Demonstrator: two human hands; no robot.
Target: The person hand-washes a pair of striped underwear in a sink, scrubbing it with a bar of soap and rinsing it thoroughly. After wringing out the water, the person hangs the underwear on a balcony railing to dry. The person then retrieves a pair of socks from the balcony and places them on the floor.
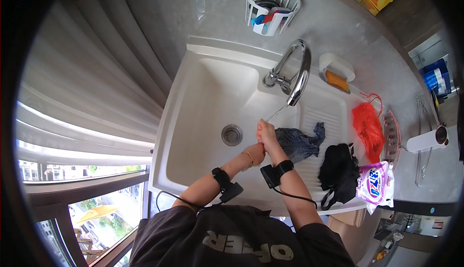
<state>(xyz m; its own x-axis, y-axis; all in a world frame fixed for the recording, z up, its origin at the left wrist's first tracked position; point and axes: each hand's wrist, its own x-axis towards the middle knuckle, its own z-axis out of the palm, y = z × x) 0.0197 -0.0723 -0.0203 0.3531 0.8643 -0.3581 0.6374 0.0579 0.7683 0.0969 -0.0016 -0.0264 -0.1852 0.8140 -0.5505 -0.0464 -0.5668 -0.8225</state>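
My left hand (256,154) and my right hand (266,132) are pressed together over the basin of a white laundry sink (195,136). A thin stream of water runs from the chrome faucet (299,75) onto my right hand, whose fingers are curled. Whether anything is held between the hands is hidden. A dark patterned cloth (299,144) lies beside my right hand, partly on the sink's ribbed washboard (320,116). Farther right, a black garment with straps (337,171) rests near the edge. The metal drain (232,135) shows left of my hands.
A red plastic bag (368,129) and a white-purple detergent pouch (375,185) sit on the right. An orange sponge or soap bar (336,81) is in a white wall holder (337,64). A white basket (273,11) hangs above. Curtain (105,67) and window (105,212) border the left.
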